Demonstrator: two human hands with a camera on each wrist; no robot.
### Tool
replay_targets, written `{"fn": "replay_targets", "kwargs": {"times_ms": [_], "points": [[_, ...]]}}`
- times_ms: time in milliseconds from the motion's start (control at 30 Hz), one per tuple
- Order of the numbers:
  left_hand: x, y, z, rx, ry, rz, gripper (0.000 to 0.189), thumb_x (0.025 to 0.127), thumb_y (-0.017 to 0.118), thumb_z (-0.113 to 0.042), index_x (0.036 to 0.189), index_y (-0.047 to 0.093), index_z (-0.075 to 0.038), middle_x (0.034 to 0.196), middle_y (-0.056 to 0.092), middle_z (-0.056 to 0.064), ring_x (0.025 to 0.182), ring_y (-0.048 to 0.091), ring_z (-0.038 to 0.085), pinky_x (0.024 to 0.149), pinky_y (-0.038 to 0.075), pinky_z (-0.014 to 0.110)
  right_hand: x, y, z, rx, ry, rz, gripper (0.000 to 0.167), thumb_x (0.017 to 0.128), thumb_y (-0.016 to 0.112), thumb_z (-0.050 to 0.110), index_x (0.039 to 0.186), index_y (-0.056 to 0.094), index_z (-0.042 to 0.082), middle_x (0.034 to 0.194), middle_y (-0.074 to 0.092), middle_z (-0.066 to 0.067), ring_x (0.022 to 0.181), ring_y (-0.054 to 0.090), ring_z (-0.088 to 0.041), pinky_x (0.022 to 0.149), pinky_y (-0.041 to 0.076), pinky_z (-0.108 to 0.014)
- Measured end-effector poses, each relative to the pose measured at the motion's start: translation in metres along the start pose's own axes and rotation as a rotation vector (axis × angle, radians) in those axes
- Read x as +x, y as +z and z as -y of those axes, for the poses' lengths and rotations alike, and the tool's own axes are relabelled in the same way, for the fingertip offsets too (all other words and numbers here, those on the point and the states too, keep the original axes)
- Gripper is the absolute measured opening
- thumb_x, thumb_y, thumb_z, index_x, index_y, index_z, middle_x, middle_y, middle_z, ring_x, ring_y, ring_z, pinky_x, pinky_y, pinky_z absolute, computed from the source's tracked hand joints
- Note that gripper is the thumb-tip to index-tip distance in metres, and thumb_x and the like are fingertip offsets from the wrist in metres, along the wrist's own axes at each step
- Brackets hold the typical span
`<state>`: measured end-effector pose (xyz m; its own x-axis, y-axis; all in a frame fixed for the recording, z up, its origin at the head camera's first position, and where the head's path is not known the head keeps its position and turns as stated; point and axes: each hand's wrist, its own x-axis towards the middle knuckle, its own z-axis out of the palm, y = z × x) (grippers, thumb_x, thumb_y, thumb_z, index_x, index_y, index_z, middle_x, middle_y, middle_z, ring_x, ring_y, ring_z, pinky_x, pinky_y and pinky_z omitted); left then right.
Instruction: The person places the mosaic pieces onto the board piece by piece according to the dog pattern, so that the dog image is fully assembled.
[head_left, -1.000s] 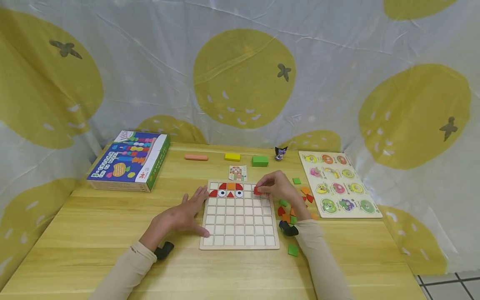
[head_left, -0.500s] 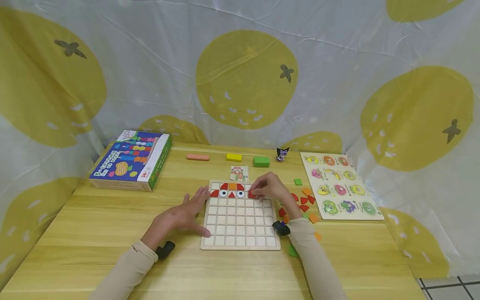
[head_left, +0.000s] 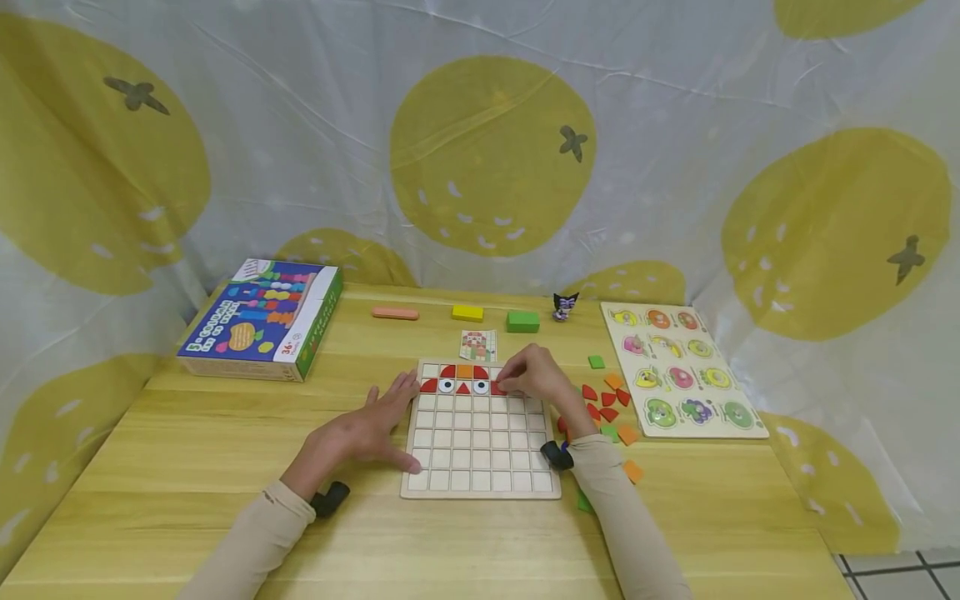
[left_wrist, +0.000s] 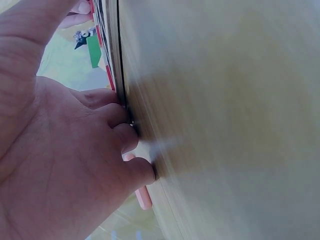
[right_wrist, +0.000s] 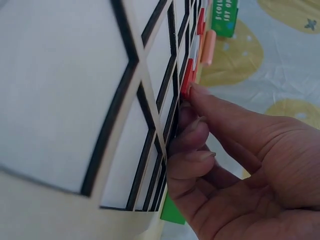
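A wooden grid board (head_left: pixel 471 459) lies on the table, with red, orange and eye tiles (head_left: pixel 446 386) in its top two rows. My right hand (head_left: pixel 536 373) pinches a red tile (right_wrist: pixel 186 80) between thumb and finger, at the second-row cell right of the right eye. In the right wrist view that tile sits at the board's surface, its edge against the fingertips. My left hand (head_left: pixel 366 427) is spread along the board's left edge, the thumb on its lower left corner and the fingers at the upper left. Just beyond the board lies a small picture card (head_left: pixel 477 345).
Loose red, orange and green tiles (head_left: pixel 609 400) are scattered right of the board, partly behind my right forearm. A fruit puzzle board (head_left: pixel 675 371) lies farther right. Behind stand a green block (head_left: pixel 522 322), a yellow block (head_left: pixel 467 313), a pink stick (head_left: pixel 395 313), a figurine (head_left: pixel 565 307) and a box (head_left: pixel 258 321).
My right hand has moved left with the red tile, from the board's right side to the cell beside the right eye tile. My left hand has stayed in place.
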<state>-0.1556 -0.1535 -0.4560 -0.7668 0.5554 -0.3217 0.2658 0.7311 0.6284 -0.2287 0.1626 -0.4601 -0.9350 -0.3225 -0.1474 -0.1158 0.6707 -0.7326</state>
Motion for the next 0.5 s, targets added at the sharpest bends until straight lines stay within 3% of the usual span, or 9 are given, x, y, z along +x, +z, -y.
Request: {"fn": "replay_targets", "kwargs": {"times_ms": [500], "points": [[0.0008,-0.0004,0.0002,0.003,-0.014,-0.001,0.133,0.082,0.094,-0.047,0.172,0.009,0.002,0.181,-0.006,0.020,0.167,-0.008,0.039,0.130,-0.006,0.067,-0.0008,0.0018,-0.0012,0.022,-0.015,-0.008,0.004,0.092,0.086,0.005,0.095,0.085,0.003,0.091,0.079,-0.003,0.078,0.063,-0.015,0.070,0.054,-0.025]]}}
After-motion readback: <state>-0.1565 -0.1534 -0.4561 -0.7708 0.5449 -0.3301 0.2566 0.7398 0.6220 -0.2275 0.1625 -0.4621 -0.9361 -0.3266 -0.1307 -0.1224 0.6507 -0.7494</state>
